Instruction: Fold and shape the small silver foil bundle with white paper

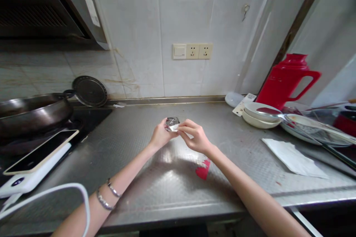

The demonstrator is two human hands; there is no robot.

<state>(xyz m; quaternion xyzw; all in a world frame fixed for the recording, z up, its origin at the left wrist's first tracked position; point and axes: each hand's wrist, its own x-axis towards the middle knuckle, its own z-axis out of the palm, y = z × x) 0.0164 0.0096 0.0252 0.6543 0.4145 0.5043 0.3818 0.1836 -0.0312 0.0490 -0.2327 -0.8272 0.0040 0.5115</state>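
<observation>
Over the middle of the metal counter [133, 144], my left hand [161, 134] grips a small, dark, clear-looking object [172, 121] with a shiny rim; its exact kind is too small to make out. My right hand [196, 136] pinches a small white piece [174, 127], perhaps paper or tissue, against the near side of that object. Both hands meet there, with fingertips almost touching. A torn red scrap [203, 169] lies on the counter just below my right wrist.
At left, a phone [41, 152] lies on a white power bank [36, 174] with a cable, near a pan [36, 113] on the stove. At right are a red thermos [286, 81], stacked bowls [261, 118], a plate [314, 129] and a folded white napkin [293, 157].
</observation>
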